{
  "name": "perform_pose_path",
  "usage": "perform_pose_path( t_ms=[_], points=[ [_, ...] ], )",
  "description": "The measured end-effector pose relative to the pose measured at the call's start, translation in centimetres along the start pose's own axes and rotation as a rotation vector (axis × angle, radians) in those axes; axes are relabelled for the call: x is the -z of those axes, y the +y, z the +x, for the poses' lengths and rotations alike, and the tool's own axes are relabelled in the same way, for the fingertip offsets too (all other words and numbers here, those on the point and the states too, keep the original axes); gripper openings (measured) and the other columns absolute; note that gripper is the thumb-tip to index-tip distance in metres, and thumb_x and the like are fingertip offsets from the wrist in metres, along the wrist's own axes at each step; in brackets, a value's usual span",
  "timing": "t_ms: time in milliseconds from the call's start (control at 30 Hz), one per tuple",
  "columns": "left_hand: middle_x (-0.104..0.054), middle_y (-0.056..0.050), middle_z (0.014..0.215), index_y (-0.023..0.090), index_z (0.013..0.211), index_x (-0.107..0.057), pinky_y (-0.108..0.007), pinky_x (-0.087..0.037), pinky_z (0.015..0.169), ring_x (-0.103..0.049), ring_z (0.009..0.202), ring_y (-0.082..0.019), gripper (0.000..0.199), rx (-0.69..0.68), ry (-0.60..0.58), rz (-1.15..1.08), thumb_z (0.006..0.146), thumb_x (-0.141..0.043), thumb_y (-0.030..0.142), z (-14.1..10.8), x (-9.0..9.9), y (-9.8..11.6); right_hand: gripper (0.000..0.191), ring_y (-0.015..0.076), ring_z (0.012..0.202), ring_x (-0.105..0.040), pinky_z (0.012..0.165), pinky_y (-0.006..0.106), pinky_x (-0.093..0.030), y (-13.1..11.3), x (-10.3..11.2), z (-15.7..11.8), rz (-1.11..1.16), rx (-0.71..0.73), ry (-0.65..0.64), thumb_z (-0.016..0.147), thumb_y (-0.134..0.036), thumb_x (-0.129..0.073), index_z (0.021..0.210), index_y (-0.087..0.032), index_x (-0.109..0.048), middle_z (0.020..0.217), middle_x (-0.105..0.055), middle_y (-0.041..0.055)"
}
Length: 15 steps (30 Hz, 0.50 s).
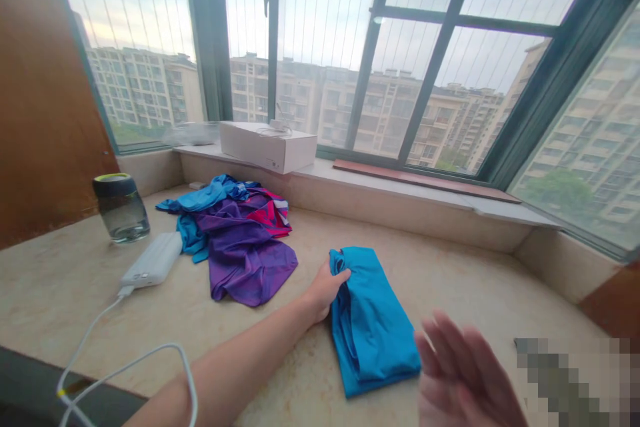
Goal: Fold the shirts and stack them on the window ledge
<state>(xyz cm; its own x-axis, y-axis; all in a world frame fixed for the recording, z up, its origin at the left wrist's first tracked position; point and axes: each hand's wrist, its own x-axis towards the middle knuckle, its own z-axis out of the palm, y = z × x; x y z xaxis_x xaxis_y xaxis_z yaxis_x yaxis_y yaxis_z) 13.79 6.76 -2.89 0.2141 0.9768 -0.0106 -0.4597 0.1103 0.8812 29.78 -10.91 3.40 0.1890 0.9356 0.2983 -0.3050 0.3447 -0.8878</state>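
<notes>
A blue garment (377,320), folded into a long narrow shape, lies on the stone-look ledge in front of me. My left hand (327,287) is closed on its far left edge, with the thumb on top of the cloth and the other fingers mostly hidden. Beside the near right corner of the garment, my right hand (463,373) is raised, its fingers stretched out and slightly blurred. Nothing shows in that hand. Whether its fingertips touch the cloth I cannot tell.
Purple, blue and red clothes (245,240) lie crumpled at the left. Near them are a white power bank (153,259) with a cable (95,320) crossing by my left forearm, and a water bottle (121,210). A white box (267,145) stands on the windowsill. A pixelated patch covers the lower right.
</notes>
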Motion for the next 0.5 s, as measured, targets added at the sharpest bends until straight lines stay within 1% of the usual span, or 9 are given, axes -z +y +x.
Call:
perform_pose_path(
  t_ms=[100, 133, 167, 233, 267, 300, 367, 433, 500],
  points=[
    [-0.071, -0.011, 0.127, 0.023, 0.123, -0.061, -0.047, -0.049, 0.109, -0.066, 0.12, -0.03, 0.048, -0.003, -0.001, -0.005, 0.079, -0.08, 0.023, 0.2, 0.0, 0.1, 0.035, 0.0265, 0.129, -0.058, 0.108, 0.048, -0.048, 0.8, -0.1, 4.2, 0.11, 0.011, 0.084, 0.095, -0.038, -0.057, 0.128, -0.03, -0.067, 0.137, -0.064, 0.006],
    [-0.07, -0.011, 0.128, 0.022, 0.125, -0.06, -0.047, -0.048, 0.109, -0.065, 0.121, -0.03, 0.048, -0.001, 0.002, -0.009, 0.08, -0.079, 0.022, 0.3, 0.0, 0.1, 0.034, 0.028, 0.127, -0.06, 0.108, 0.05, -0.048, 1.3, 0.1, 5.6, 0.088, 0.006, 0.074, 0.094, -0.037, -0.058, 0.124, -0.028, -0.069, 0.134, -0.067, 0.0073],
    [-0.07, -0.011, 0.129, 0.022, 0.126, -0.059, -0.046, -0.048, 0.11, -0.065, 0.121, -0.029, 0.048, -0.005, 0.015, -0.014, 0.081, -0.077, 0.021, 0.4, 0.0, 0.1, 0.033, 0.0296, 0.124, -0.062, 0.107, 0.052, -0.049, 1.8, 0.4, 6.7, 0.003, -0.005, 0.033, 0.093, -0.038, -0.058, 0.12, -0.025, -0.071, 0.13, -0.07, 0.0088],
    [-0.069, -0.011, 0.13, 0.022, 0.126, -0.058, -0.045, -0.046, 0.112, -0.064, 0.123, -0.028, 0.047, -0.03, 0.071, -0.018, 0.082, -0.075, 0.019, 0.6, 0.0, 0.2, 0.036, 0.0316, 0.121, -0.064, 0.107, 0.055, -0.048, 3.0, 1.1, 8.5, -0.323, -0.014, -0.121, 0.093, -0.044, -0.06, 0.119, -0.023, -0.072, 0.125, -0.072, 0.0109],
    [-0.068, -0.011, 0.131, 0.022, 0.125, -0.058, -0.045, -0.044, 0.113, -0.063, 0.125, -0.028, 0.046, -0.051, 0.108, -0.018, 0.082, -0.075, 0.018, 0.8, 0.0, 0.2, 0.041, 0.0322, 0.123, -0.063, 0.109, 0.055, -0.046, 3.7, 1.4, 9.0, -0.502, -0.014, -0.218, 0.093, -0.048, -0.061, 0.123, -0.022, -0.071, 0.128, -0.07, 0.0115],
    [-0.068, -0.011, 0.132, 0.022, 0.125, -0.058, -0.044, -0.043, 0.115, -0.062, 0.127, -0.027, 0.046, -0.069, 0.139, -0.018, 0.082, -0.075, 0.018, 0.9, 0.0, 0.3, 0.048, 0.0326, 0.128, -0.06, 0.112, 0.056, -0.043, 4.3, 1.6, 9.4, -0.663, -0.017, -0.318, 0.093, -0.051, -0.061, 0.131, -0.022, -0.067, 0.134, -0.067, 0.0121],
    [-0.068, -0.01, 0.132, 0.022, 0.125, -0.059, -0.044, -0.039, 0.117, -0.059, 0.13, -0.027, 0.046, -0.09, 0.168, -0.023, 0.082, -0.075, 0.019, 1.0, 0.1, 0.5, 0.067, 0.0332, 0.139, -0.048, 0.118, 0.056, -0.036, 5.6, 1.6, 9.6, -0.896, -0.015, -0.496, 0.09, -0.056, -0.063, 0.146, -0.021, -0.053, 0.15, -0.053, 0.0133],
    [-0.068, -0.009, 0.131, 0.022, 0.125, -0.06, -0.043, -0.037, 0.119, -0.057, 0.132, -0.026, 0.045, -0.09, 0.157, -0.046, 0.083, -0.076, 0.023, 1.0, 0.1, 0.8, 0.083, 0.0344, 0.147, -0.035, 0.121, 0.056, -0.029, 6.7, 1.2, 9.5, -1.063, 0.009, -0.602, 0.087, -0.059, -0.067, 0.154, -0.019, -0.041, 0.159, -0.04, 0.0149],
    [-0.068, -0.008, 0.133, 0.022, 0.124, -0.061, -0.042, -0.037, 0.119, -0.056, 0.133, -0.025, 0.042, -0.075, 0.145, -0.085, 0.085, -0.075, 0.028, 1.1, 0.1, 1.0, 0.088, 0.035, 0.15, -0.028, 0.123, 0.057, -0.023, 7.5, 0.7, 9.2, -1.191, 0.061, -0.64, 0.085, -0.056, -0.069, 0.157, -0.017, -0.035, 0.161, -0.034, 0.0152]
  ],
)
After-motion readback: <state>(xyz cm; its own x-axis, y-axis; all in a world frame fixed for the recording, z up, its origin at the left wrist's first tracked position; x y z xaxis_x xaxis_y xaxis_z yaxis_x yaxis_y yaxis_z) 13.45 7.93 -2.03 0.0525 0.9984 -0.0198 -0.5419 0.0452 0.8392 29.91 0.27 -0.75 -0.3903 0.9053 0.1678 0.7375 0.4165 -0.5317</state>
